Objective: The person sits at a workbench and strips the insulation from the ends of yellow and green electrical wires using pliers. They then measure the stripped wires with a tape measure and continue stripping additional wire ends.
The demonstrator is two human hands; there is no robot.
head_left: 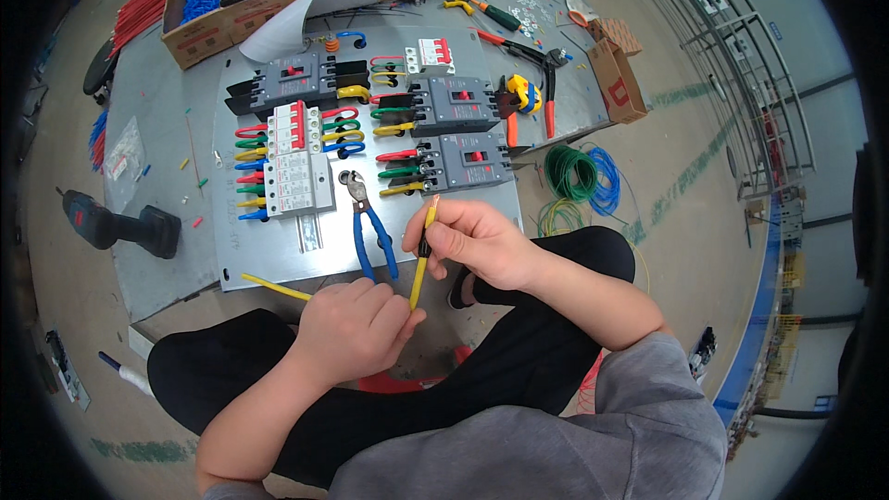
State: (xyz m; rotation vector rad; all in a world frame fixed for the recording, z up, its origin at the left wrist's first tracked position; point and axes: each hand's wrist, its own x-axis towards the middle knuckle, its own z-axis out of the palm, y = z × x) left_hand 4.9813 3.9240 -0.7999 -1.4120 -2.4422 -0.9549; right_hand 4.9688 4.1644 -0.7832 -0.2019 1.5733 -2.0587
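Note:
My left hand (352, 329) is closed in a fist around a yellow wire (419, 285), whose other end sticks out to the left. The fingers of my right hand (482, 245) pinch the same wire near its upper end, where bare copper shows. A short black sleeve (424, 243) sits on the wire beneath the right fingers. Just beyond my hands, blue-handled cable cutters (369, 227) lie on a metal mounting plate (356, 46). The plate carries moulded-case breakers (468, 159) and a row of small breakers (294, 171) with coloured wire loops.
A cordless drill (120, 222) lies at the table's left. Behind stands a cardboard box (199, 42) of coloured caps in compartments. Red-handled bolt cutters (528, 51) and a yellow-and-blue tool (526, 93) lie at the right. Green wire coils (569, 174) rest on the floor.

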